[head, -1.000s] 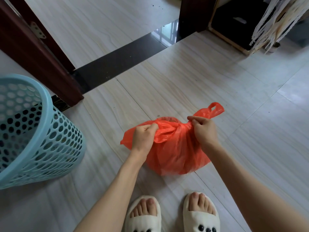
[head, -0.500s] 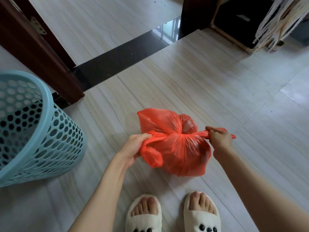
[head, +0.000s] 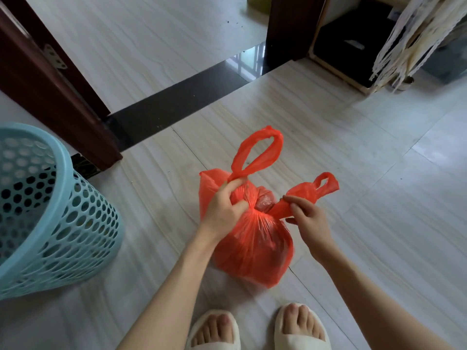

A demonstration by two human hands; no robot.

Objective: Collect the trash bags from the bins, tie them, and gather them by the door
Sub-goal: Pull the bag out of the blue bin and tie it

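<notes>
The red bag point(head: 252, 248) sits on the floor point(head: 379, 198), right in front of the person's two slippers point(head: 257, 329). Its top is bunched into a neck, and two loop handles stick out of it. The left hand point(head: 225, 208) is squeezed shut on the neck, at the bottom of the big loop point(head: 257, 152), which stands up and points away from the person. The right hand point(head: 307, 218) pinches the small loop point(head: 313, 190) with its fingers closed on it. This loop lies out to the right and a bit away.

The two loops spread apart like a V, and the neck is between the hands. To make a knot, I think the loops must cross over each other above the neck. Both hands are just as near, each with its own loop.

A blue basket point(head: 50, 210) with holes stands to the left, well apart from the bag. The door frame point(head: 55, 97) and the dark strip point(head: 177, 104) of the doorway are just past it. Nothing is in the way of the hands.
</notes>
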